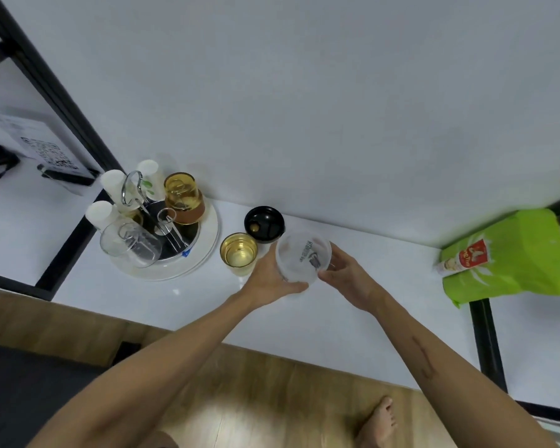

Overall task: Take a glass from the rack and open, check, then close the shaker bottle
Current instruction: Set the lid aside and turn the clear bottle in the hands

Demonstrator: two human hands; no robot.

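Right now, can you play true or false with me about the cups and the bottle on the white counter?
1. Both hands hold the shaker bottle. True: the left hand and right hand grip its sides.
2. The black lid is on the bottle. False: it lies on the counter behind the bottle.
3. An amber glass stands upright on the counter beside the rack. True.
4. The green bag sits left of the rack. False: it is far to the right.
5. The rack holds no glasses. False: a clear glass and others hang there.
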